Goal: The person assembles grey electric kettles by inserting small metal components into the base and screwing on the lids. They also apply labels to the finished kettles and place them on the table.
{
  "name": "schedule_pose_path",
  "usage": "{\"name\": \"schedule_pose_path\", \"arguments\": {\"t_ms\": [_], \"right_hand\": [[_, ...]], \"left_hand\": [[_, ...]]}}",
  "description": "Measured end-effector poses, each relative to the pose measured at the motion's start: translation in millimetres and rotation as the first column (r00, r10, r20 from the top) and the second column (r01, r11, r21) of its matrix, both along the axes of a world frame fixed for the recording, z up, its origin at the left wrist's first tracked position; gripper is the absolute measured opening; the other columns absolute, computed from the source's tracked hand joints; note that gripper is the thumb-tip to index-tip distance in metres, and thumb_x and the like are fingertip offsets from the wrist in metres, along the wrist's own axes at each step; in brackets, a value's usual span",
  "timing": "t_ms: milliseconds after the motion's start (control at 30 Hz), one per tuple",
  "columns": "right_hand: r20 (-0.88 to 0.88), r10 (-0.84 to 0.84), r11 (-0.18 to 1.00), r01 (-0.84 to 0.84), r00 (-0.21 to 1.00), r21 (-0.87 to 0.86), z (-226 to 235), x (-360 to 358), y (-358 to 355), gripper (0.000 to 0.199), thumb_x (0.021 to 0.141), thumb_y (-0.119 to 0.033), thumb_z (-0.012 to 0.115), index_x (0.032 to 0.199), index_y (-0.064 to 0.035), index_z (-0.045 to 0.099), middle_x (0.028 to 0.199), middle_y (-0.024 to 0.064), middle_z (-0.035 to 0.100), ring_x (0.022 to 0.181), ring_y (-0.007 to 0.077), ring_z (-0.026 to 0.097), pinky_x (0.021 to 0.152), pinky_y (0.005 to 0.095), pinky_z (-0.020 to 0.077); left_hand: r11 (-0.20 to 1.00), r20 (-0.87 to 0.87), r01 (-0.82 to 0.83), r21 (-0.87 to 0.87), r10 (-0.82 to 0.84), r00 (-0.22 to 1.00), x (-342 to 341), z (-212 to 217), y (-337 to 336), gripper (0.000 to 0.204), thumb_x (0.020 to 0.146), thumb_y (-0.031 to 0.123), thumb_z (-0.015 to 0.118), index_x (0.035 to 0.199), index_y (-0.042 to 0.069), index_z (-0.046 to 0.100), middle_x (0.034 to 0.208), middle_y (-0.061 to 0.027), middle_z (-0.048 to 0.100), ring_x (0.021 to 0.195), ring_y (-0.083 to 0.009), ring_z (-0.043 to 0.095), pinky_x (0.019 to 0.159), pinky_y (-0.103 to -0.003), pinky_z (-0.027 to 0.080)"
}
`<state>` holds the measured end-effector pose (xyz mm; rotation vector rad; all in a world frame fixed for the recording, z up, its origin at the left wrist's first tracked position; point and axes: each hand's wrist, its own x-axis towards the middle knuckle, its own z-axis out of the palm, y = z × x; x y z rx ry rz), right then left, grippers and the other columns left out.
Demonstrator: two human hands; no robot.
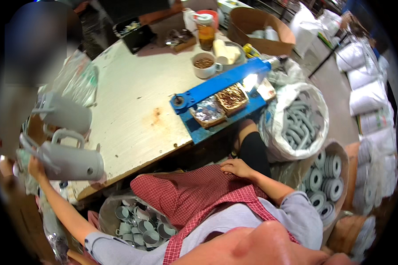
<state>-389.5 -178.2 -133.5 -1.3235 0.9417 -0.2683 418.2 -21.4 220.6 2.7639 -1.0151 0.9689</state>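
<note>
At the table's left edge, a grey plastic watering can [75, 161] lies on its side, its looped handle facing up and a small dark hole near its base. My left hand [36, 168] grips its far-left end, the fingers partly hidden. Just beyond it is a second grey watering can [68, 114], also lying over. My right hand [236, 168] rests on the red checked apron over my lap, holding nothing, fingers stretched out loosely.
A blue lever tool [225, 81] with two small metal-filled trays is fixed at the table's right. Behind it stand a cup of small brown pieces [203, 62] and a jar [205, 33]. Sacks hold grey curved tubes [298, 126], ringed discs [325, 176] and grey cup-shaped parts [143, 227].
</note>
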Motion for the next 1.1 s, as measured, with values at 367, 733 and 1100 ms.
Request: {"name": "schedule_pose_path", "arguments": {"t_ms": [367, 733, 1100], "right_hand": [[-0.034, -0.633, 0.560, 0.427, 0.773, -0.710, 102.6, -143.1, -67.8, 0.026, 0.088, -0.020, 0.062, 0.108, -0.0035, 0.066, 0.091, 0.0094, 0.069, 0.079, 0.0184, 0.065, 0.075, 0.0315, 0.0516], [-0.301, -0.940, 0.269, -0.197, 0.159, -0.943, 24.1, -405.5, -276.3, 0.051, 0.084, -0.027, 0.068, 0.129, -0.0106, 0.053, 0.125, 0.0133, 0.052, 0.105, 0.0327, 0.059, 0.084, 0.0404, 0.0503], [0.291, -0.609, 0.782, 0.619, 0.738, 0.067, 0.8, -491.1, -339.4, 0.052, 0.091, -0.020, 0.064, 0.135, 0.0021, 0.047, 0.116, 0.0105, 0.064, 0.100, 0.0140, 0.060, 0.083, 0.0279, 0.0507]], "left_hand": [[0.266, 0.076, 0.615, -0.742, -0.879, 0.472, -315.2, -126.5, -73.5, 0.038, 0.097, 0.035, 0.039, 0.108, 0.002, 0.055, 0.114, -0.0190, 0.057, 0.107, -0.0314, 0.055, 0.095, -0.045, 0.041], [-0.084, -0.363, 0.832, -0.548, -0.872, -0.327, -878.1, -224.8, -378.4, 0.059, 0.077, 0.018, 0.075, 0.126, -0.001, 0.048, 0.138, -0.0210, 0.043, 0.123, -0.0378, 0.046, 0.098, -0.043, 0.043], [0.890, -0.373, 0.240, -0.388, 0.087, -0.924, -920.6, -340.7, -554.3, 0.033, 0.096, 0.019, 0.053, 0.117, -0.006, 0.057, 0.107, -0.0107, 0.066, 0.094, -0.0189, 0.063, 0.084, -0.033, 0.049]]}}
